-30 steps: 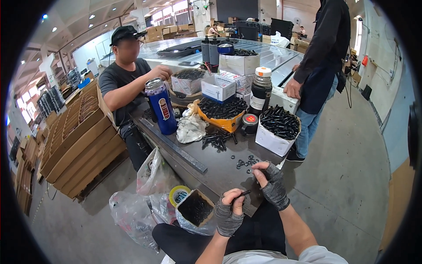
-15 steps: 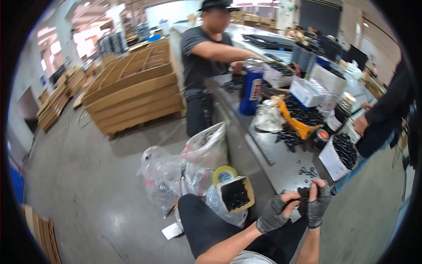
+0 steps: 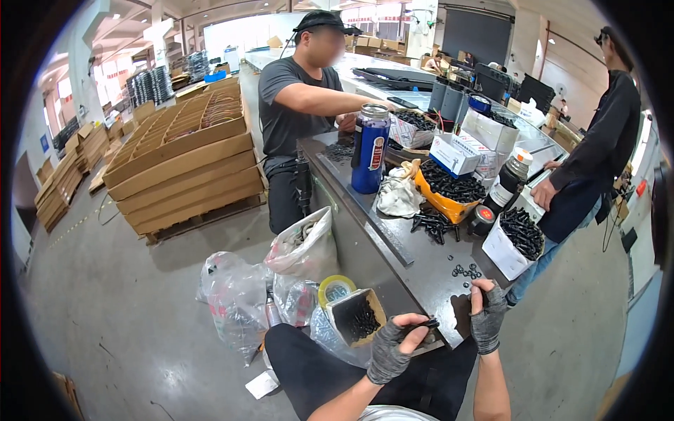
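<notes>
My left hand (image 3: 393, 347), in a grey fingerless glove, pinches a small black cylindrical part (image 3: 430, 323) between thumb and fingers above the table's near edge. Farther right, my right hand (image 3: 490, 319), gloved the same way, has its fingers curled and thumb and forefinger close together over the tabletop. Whatever they might hold is too small to make out. Just beyond it lie several small black rings (image 3: 465, 271) on the dark metal table (image 3: 393, 281). A white carton (image 3: 502, 257) of black parts stands past the rings, beside an orange container (image 3: 449, 209) with more.
A blue bottle (image 3: 369, 158), white rag (image 3: 399, 195) and dark flask (image 3: 505, 184) stand farther back. By my left knee sit an open box (image 3: 342, 319), tape roll (image 3: 326, 289) and plastic bags (image 3: 235, 302). One co-worker (image 3: 298, 98) works across the table; another (image 3: 597, 133) stands right.
My hands, close together before, have moved apart. The left has drawn leftward with the black part; the right is now alone near the rings. The view has shifted slightly.
</notes>
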{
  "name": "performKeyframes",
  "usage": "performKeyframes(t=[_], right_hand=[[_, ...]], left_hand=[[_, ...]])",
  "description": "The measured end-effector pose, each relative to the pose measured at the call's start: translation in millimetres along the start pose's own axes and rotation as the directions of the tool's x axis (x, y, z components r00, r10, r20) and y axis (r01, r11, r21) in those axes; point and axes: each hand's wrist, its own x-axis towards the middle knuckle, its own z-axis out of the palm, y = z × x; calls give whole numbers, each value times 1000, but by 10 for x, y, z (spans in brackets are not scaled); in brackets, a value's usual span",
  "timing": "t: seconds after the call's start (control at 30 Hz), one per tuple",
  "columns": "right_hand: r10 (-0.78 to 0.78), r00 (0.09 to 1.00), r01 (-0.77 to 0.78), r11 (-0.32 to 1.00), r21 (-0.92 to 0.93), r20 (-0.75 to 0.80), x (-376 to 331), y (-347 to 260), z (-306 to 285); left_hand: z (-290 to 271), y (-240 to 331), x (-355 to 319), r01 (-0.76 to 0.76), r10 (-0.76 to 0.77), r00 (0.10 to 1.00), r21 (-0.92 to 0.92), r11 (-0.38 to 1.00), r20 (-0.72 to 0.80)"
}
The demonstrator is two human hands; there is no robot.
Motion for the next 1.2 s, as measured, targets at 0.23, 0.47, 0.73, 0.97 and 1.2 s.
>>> performKeyframes(t=[0.23, 0.47, 0.73, 0.97, 1.2], right_hand=[[-34, 999, 30, 995, 99, 38, 2, 64, -49], [-131, 990, 129, 990, 53, 43, -36, 77, 70], [-258, 957, 268, 961, -66, 130, -12, 116, 17], [-415, 723, 526, 849, -50, 553, 381, -1261, 252], [-560, 57, 692, 618, 372, 826, 541, -2215, 2246]], left_hand=[[-514, 154, -299, -15, 11, 998, -59, 998, -61], [-1021, 320, -491, -30, 32, 977, 12, 999, -209], [-1413, 115, -584, -12, 25, 981, 70, 997, -191], [-1961, -54, -481, 9, -17, 988, -50, 999, -156], [-2359, -16, -533, 54, -102, 958, -178, 983, -270]])
